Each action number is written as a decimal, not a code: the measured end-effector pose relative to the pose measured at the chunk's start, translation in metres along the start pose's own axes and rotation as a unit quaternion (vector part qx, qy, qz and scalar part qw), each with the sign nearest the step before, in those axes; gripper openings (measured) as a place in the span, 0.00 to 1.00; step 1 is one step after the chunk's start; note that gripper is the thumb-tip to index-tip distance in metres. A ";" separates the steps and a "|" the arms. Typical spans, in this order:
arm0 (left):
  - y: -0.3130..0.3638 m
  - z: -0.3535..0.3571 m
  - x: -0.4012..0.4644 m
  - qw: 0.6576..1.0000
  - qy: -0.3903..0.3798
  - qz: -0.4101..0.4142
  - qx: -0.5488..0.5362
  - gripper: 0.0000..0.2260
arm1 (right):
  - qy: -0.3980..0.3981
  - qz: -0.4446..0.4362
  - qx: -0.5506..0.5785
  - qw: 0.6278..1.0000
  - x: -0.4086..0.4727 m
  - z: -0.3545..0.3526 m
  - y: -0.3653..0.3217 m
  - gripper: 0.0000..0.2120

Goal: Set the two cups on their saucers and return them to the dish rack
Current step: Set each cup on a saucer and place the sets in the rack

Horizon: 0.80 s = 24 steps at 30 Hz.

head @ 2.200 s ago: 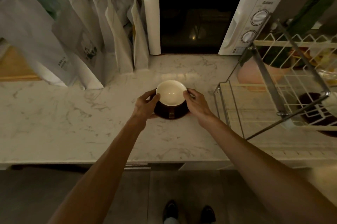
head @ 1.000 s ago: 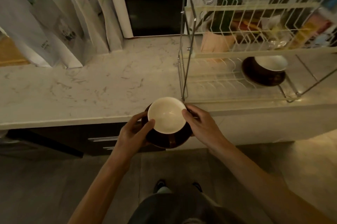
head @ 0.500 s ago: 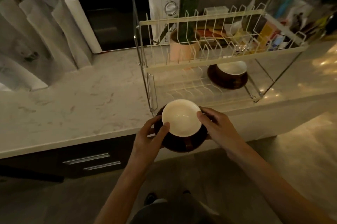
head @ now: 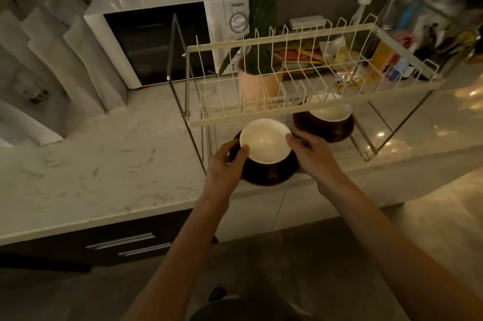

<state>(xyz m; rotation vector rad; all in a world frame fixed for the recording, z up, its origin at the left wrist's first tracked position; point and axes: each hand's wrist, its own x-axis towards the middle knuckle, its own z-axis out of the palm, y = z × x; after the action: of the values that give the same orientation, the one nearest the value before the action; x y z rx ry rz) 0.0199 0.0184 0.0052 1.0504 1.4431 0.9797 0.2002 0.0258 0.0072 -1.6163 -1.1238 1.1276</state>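
Note:
A cup [head: 265, 143], white inside and dark brown outside, sits on a dark brown saucer [head: 271, 175]. My left hand [head: 226, 164] grips the saucer's left side and my right hand [head: 309, 153] grips its right side, thumbs touching the cup's rim. The pair is held at the front opening of the dish rack's [head: 313, 107] lower tier, just under the upper shelf's front rail. A second cup [head: 330, 110] stands on its own saucer [head: 324, 127] inside the lower tier, to the right and farther back.
A white microwave [head: 167, 41] stands at the back left of the rack. A pink pot with a tall green plant [head: 257, 83] sits behind the rack. Pale paper bags [head: 57, 64] lean at the left. The marble counter [head: 91, 164] stretches left of my hands.
Both hands lifted the cup and saucer off the counter, carried them to the right, and brought them forward to the rack's lower tier. My view turned toward the rack.

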 end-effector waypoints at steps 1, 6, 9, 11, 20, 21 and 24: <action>0.001 0.001 0.006 1.000 0.007 -0.009 -0.003 0.15 | 0.003 -0.004 -0.007 1.000 0.008 0.002 0.000 0.15; 0.000 0.005 0.037 0.998 0.044 -0.042 -0.021 0.16 | 0.004 -0.011 -0.056 0.998 0.045 0.013 0.005 0.17; -0.002 0.005 0.053 0.997 0.060 -0.050 -0.020 0.15 | 0.000 -0.006 -0.052 0.999 0.060 0.019 0.007 0.18; -0.002 0.006 0.061 0.996 0.068 -0.051 -0.017 0.15 | -0.006 -0.003 -0.048 0.999 0.068 0.022 0.007 0.19; 0.000 0.008 0.075 0.996 0.078 -0.052 -0.010 0.22 | -0.015 0.010 -0.031 0.999 0.081 0.030 0.008 0.24; 0.001 0.008 0.075 0.996 0.077 -0.052 -0.010 0.22 | -0.014 0.013 -0.030 0.999 0.081 0.030 0.008 0.25; 0.003 0.008 0.078 0.996 0.076 -0.050 -0.020 0.19 | -0.020 0.023 -0.023 0.999 0.083 0.031 0.008 0.24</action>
<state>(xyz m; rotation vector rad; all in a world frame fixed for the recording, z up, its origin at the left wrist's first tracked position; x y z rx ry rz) 0.0232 0.0942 -0.0142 0.8811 1.5780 1.0313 0.1879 0.1079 -0.0241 -1.6688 -1.1509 1.1767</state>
